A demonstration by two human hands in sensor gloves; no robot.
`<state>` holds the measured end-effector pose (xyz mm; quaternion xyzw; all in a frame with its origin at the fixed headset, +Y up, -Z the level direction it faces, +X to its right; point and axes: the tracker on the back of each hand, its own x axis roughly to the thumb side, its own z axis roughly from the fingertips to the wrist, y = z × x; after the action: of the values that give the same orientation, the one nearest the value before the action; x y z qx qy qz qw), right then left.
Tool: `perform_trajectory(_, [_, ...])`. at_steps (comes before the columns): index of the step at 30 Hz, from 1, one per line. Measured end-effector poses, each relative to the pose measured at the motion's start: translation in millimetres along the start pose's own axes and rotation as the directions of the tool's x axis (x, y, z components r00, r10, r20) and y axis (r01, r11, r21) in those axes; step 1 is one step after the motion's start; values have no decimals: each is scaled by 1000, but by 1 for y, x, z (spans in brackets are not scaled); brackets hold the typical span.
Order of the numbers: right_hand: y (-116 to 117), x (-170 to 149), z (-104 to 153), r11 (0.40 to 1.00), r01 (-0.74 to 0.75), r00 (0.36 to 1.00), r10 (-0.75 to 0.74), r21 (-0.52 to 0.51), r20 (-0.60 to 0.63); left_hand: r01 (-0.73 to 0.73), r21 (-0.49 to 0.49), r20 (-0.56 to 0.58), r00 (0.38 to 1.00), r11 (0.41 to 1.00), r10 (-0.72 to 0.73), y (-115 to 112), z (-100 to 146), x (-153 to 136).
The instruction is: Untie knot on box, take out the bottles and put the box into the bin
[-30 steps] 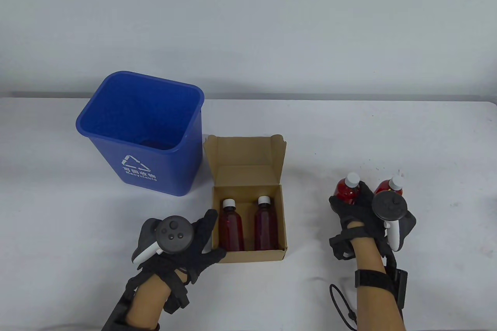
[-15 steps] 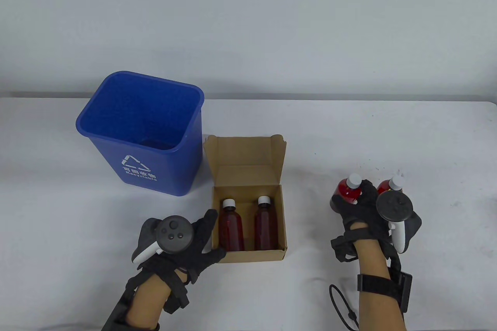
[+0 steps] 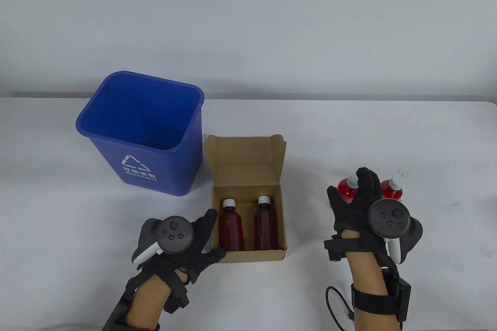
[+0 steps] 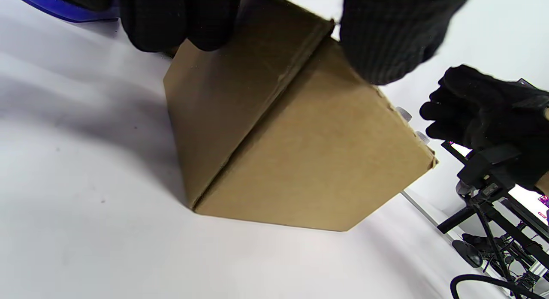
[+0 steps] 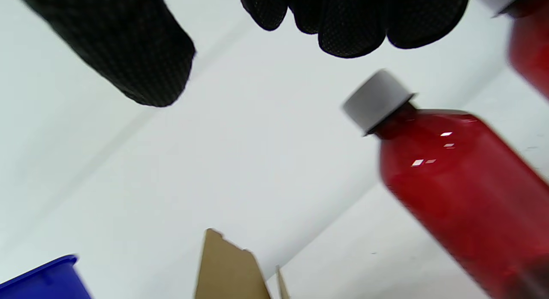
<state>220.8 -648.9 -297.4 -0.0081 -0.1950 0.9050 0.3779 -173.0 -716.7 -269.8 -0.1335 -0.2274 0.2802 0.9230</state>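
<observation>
My right hand (image 3: 363,207) had just let go of the two red bottles (image 3: 347,190), which now stood upright on the bench (image 3: 427,144) well right of the box (image 3: 248,226); half a second before, my fingers (image 5: 351,20) were wrapped round one, and now they hung spread and empty above the caps. My left hand (image 3: 182,241) gripped the box's near left corner, thumb on the front wall. Two bottles (image 3: 231,226) lay in the open box beside the blue bin (image 3: 116,144). I judged the job half done: those two came next, then the box went in the bin.
</observation>
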Motion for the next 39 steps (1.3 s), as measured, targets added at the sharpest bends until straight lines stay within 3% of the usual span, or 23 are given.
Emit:
perform_trajectory(11, [38,75,23,993,-50,968,23,104,250,9,0,-6,1000,1000,-9,1,0,0])
perform_trajectory(21, [86,122,19,969,-128,947,56,213,317,9,-5,-6,1000,1000,-9,0,-1,1])
perform_trajectory(27, [130,139,5,854,-293,942,182,430,280,5,-10,-7,1000,1000,-5,1,-1,1])
perform_trajectory(30, [153,145,-2,756,-350,934,239,554,264,9,-11,-8,1000,1000,-9,1,-1,2])
perform_trajectory(33, [173,146,-6,674,-395,919,307,624,249,7,-13,-9,1000,1000,-7,0,-1,1])
perform_trajectory(36, [190,142,-6,550,-446,883,399,706,247,4,-13,-8,1000,1000,-4,0,-1,1])
perform_trajectory(39, [202,135,-6,478,-447,871,426,756,246,4,-14,-7,1000,1000,-4,0,-1,1])
